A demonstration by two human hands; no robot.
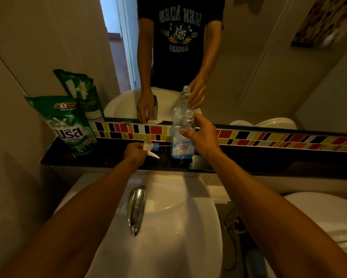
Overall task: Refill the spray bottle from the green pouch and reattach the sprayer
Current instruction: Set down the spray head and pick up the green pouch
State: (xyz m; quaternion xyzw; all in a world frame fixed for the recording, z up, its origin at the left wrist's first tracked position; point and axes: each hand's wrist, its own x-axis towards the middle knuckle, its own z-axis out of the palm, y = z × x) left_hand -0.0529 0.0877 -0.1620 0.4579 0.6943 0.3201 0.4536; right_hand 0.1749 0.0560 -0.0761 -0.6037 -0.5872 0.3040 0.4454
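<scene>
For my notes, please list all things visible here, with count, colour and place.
green pouch: 1, green, upright at the shelf's left end
spray bottle: 1, clear with blue label, on the shelf, neck open
sprayer: 1, white and blue, off the bottle, over the shelf
shelf: 1, black, behind the sink
tile strip: 1, multicoloured, above the shelf
mirror: 1, on the wall
sink: 1, white, below
tap: 1, chrome, on the sink
toilet: 1, white, right
left hand: holds the sprayer
right hand: grips the bottle
</scene>
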